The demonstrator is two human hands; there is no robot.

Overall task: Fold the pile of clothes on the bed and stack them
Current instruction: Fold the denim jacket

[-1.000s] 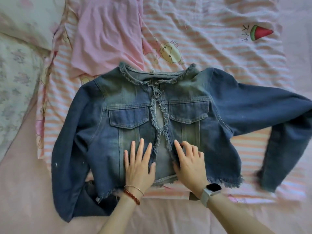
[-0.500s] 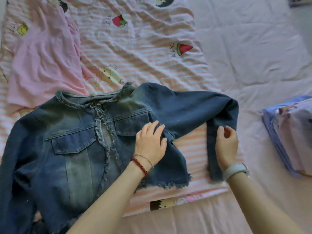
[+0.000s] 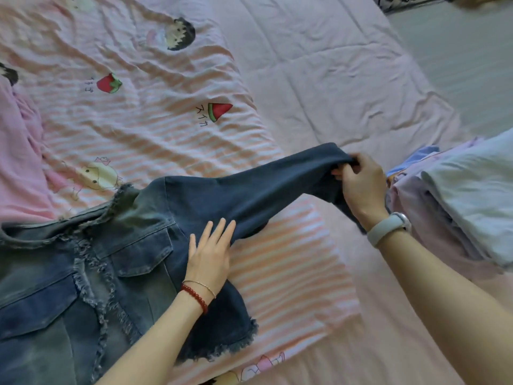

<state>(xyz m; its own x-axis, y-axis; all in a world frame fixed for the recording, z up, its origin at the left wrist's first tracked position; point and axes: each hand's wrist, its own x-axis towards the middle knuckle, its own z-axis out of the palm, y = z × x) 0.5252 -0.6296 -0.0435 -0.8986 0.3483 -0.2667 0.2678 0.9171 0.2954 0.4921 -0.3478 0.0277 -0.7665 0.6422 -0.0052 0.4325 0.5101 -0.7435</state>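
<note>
A blue denim jacket (image 3: 91, 273) with frayed edges lies front-up on the bed at the lower left. My left hand (image 3: 211, 254) presses flat on it where the right-side sleeve joins the body. That dark sleeve (image 3: 258, 195) is lifted off the bed and stretched out to the right. My right hand (image 3: 361, 184), with a pale wristband, grips the sleeve near its cuff. A stack of folded clothes (image 3: 458, 201) in pale blue and lilac sits at the right edge, just beyond that hand.
A pink garment (image 3: 19, 168) lies at the left edge above the jacket. A pink striped cartoon blanket (image 3: 166, 129) covers the bed under the jacket, on a plain pink sheet (image 3: 333, 79). The bed's edge and floor show at the top right.
My right hand has lifted the sleeve off the bed and pulled it out straight to the right. My left hand slid to the armpit seam. The view swung right.
</note>
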